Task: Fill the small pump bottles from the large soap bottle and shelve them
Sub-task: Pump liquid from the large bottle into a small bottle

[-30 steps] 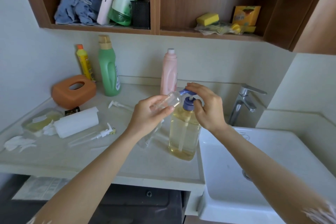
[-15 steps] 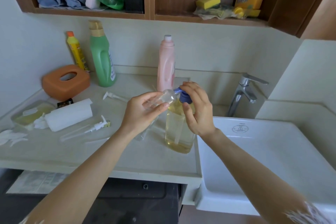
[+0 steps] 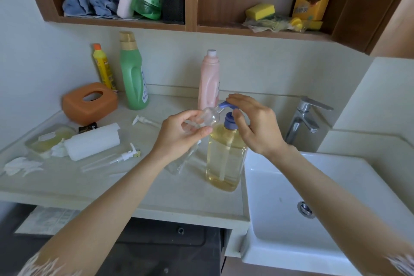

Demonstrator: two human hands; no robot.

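Note:
The large soap bottle (image 3: pixel 225 159), clear with yellow liquid and a blue pump head (image 3: pixel 225 105), stands on the counter (image 3: pixel 89 184) beside the sink. My left hand (image 3: pixel 182 133) grips a small clear bottle (image 3: pixel 209 115), tilted with its mouth at the blue spout. My right hand (image 3: pixel 255 123) rests on top of the pump head, fingers curved over it. Another small clear bottle (image 3: pixel 182 161) lies on the counter under my left wrist. Two loose white pumps (image 3: pixel 143 121) (image 3: pixel 125 155) lie on the counter to the left.
A pink bottle (image 3: pixel 209 80), a green bottle (image 3: pixel 133 71) and a yellow bottle (image 3: pixel 103 67) stand at the wall. An orange tissue box (image 3: pixel 89 103), a white roll (image 3: pixel 93 141) and a soap dish (image 3: pixel 48 139) lie left. Sink (image 3: pixel 313 219) and tap (image 3: pixel 302 119) at right; wooden shelves (image 3: pixel 192 26) above.
The view has shifted slightly. My right hand stays on the pump head, which looks raised again, and my left hand still holds the small bottle at the spout.

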